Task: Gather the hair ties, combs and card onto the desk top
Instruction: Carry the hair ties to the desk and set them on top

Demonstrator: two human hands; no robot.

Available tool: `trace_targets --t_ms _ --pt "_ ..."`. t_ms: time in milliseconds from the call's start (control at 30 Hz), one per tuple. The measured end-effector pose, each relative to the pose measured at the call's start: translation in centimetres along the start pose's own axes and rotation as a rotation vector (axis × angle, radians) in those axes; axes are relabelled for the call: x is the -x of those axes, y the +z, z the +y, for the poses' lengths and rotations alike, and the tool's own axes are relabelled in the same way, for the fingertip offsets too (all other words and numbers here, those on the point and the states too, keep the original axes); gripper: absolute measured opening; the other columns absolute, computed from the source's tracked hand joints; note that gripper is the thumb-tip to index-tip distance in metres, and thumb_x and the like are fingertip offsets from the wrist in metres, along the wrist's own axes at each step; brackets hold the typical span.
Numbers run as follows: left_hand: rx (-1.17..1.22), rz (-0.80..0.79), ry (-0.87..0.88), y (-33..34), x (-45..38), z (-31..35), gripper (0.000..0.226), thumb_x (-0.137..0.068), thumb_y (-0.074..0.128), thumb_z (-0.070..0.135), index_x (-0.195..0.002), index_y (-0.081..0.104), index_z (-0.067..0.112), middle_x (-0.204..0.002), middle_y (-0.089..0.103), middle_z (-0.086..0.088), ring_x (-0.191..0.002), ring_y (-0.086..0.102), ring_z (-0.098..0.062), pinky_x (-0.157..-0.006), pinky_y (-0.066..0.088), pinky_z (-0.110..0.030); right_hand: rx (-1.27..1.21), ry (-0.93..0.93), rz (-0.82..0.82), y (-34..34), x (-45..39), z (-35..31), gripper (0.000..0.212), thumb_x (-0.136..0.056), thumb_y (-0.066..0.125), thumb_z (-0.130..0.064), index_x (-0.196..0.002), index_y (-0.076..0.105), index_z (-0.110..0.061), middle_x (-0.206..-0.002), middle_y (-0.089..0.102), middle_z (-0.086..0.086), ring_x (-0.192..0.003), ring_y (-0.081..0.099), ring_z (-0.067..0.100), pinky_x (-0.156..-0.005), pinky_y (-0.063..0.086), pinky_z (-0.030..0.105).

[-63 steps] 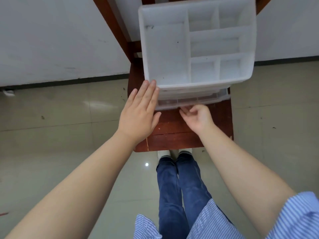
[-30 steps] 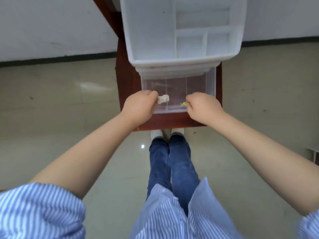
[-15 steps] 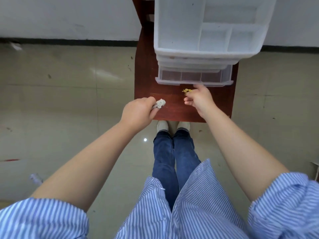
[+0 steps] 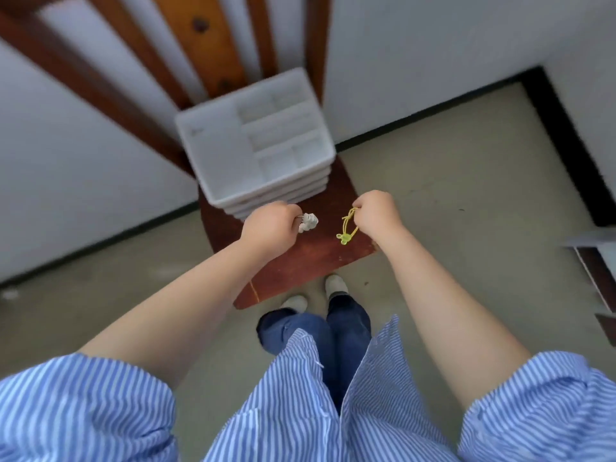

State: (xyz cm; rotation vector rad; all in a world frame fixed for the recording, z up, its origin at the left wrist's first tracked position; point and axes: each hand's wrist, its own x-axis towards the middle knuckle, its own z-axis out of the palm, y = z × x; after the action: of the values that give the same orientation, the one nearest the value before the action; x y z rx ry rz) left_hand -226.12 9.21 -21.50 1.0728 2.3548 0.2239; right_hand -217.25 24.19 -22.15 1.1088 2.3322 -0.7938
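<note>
My left hand (image 4: 266, 228) is closed on a white hair tie (image 4: 308, 222) whose knotted end sticks out to the right of the fist. A yellow-green hair tie (image 4: 347, 226) dangles from my right hand (image 4: 375, 215), which pinches its top. Both hands hover above the front of a red-brown wooden chair seat (image 4: 300, 261). Behind them on the seat stands a white plastic drawer organiser (image 4: 253, 145) with its drawers pushed in and its top tray of compartments bare. No comb or card shows.
The chair's wooden back (image 4: 200, 38) rises against a white wall. Beige tiled floor surrounds the chair. A dark-edged piece of furniture (image 4: 596, 268) juts in at the right edge. My jeans and shoes (image 4: 335, 285) stand just in front of the seat.
Both hands took a hair tie each from the clear drawer and drew back over the seat. The drawer is now shut. The view has pulled back and tilted up.
</note>
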Motion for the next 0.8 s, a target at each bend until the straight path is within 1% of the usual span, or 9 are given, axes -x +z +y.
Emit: trace_targets --t_ms 33,133,233,300,367,500,600,700,800 --pt "-0.042 -0.003 0.075 -0.8 -0.6 1.6 0.021 -0.091 0.043 0.011 -0.091 0.063 0.004 -0.097 0.066 -0.017 -0.092 0.059 -0.035 -0.063 0.044 -0.036 0.009 0.045 0.040 -1.6 1.4 1.1 0.023 -0.086 0.049 0.002 -0.081 0.071 -0.005 -0.112 0.067 0.022 -0.093 0.060 0.039 -0.071 0.054 0.031" --pt "-0.158 -0.068 0.346 -2.7 -1.8 7.8 0.024 -0.094 0.042 0.014 -0.101 0.064 0.007 -0.107 0.063 -0.016 -0.100 0.058 -0.034 -0.073 0.048 -0.037 0.027 0.219 0.150 -5.4 6.9 4.9 0.023 -0.089 0.049 -0.003 -0.102 0.068 -0.008 -0.111 0.067 0.016 -0.099 0.063 0.035 -0.076 0.052 0.029" --pt "-0.284 -0.147 0.635 -3.0 -0.9 15.8 0.026 -0.095 0.041 0.016 -0.108 0.062 0.010 -0.114 0.060 -0.015 -0.109 0.054 -0.032 -0.084 0.048 -0.038 -0.020 0.395 0.327 -7.4 14.2 9.7 0.022 -0.090 0.048 -0.003 -0.101 0.066 -0.009 -0.110 0.067 0.016 -0.100 0.063 0.034 -0.075 0.049 0.028" --pt "-0.337 -0.165 0.751 -2.7 0.6 20.7 0.027 -0.095 0.041 0.017 -0.110 0.062 0.012 -0.116 0.059 -0.015 -0.112 0.053 -0.031 -0.086 0.048 -0.037 -0.039 0.457 0.435 -7.8 19.1 12.4 0.023 -0.089 0.049 -0.002 -0.103 0.067 -0.008 -0.112 0.064 0.016 -0.102 0.062 0.034 -0.079 0.052 0.031" --pt "-0.376 -0.183 0.929 -1.4 3.8 26.4 0.026 -0.095 0.041 0.016 -0.108 0.063 0.010 -0.116 0.059 -0.017 -0.112 0.053 -0.032 -0.085 0.048 -0.036 -0.085 0.551 0.534 -7.5 25.2 15.6 0.022 -0.088 0.052 -0.002 -0.103 0.067 -0.005 -0.112 0.062 0.018 -0.103 0.060 0.034 -0.080 0.052 0.034" --pt "-0.450 -0.238 1.290 2.7 13.8 36.7 0.025 -0.093 0.042 0.013 -0.106 0.063 0.008 -0.114 0.059 -0.017 -0.104 0.057 -0.035 -0.079 0.049 -0.037 -0.217 0.763 0.710 -4.9 37.8 21.9 0.021 -0.090 0.050 -0.006 -0.103 0.066 -0.003 -0.117 0.061 0.021 -0.107 0.058 0.033 -0.082 0.050 0.037" --pt "-0.491 -0.290 1.531 7.3 23.1 42.7 0.026 -0.092 0.043 0.012 -0.105 0.065 0.010 -0.112 0.060 -0.017 -0.104 0.056 -0.035 -0.077 0.048 -0.037 -0.239 0.956 0.795 -0.8 48.1 25.8 0.021 -0.090 0.048 -0.004 -0.101 0.066 -0.001 -0.113 0.061 0.022 -0.103 0.060 0.035 -0.081 0.050 0.036" --pt "-0.534 -0.362 1.747 12.9 33.3 47.5 0.026 -0.093 0.044 0.014 -0.106 0.066 0.010 -0.110 0.061 -0.018 -0.104 0.056 -0.035 -0.078 0.048 -0.036 -0.267 1.190 0.805 4.9 58.6 28.9 0.021 -0.089 0.047 0.000 -0.103 0.063 -0.002 -0.114 0.060 0.019 -0.103 0.060 0.034 -0.080 0.052 0.036" --pt "-0.572 -0.395 1.914 19.2 44.5 51.4 0.025 -0.094 0.045 0.016 -0.106 0.066 0.010 -0.110 0.061 -0.017 -0.103 0.056 -0.035 -0.077 0.047 -0.035 -0.265 1.395 0.801 11.4 68.8 31.6 0.021 -0.090 0.047 -0.001 -0.105 0.061 -0.003 -0.113 0.058 0.017 -0.103 0.059 0.033 -0.079 0.052 0.035"
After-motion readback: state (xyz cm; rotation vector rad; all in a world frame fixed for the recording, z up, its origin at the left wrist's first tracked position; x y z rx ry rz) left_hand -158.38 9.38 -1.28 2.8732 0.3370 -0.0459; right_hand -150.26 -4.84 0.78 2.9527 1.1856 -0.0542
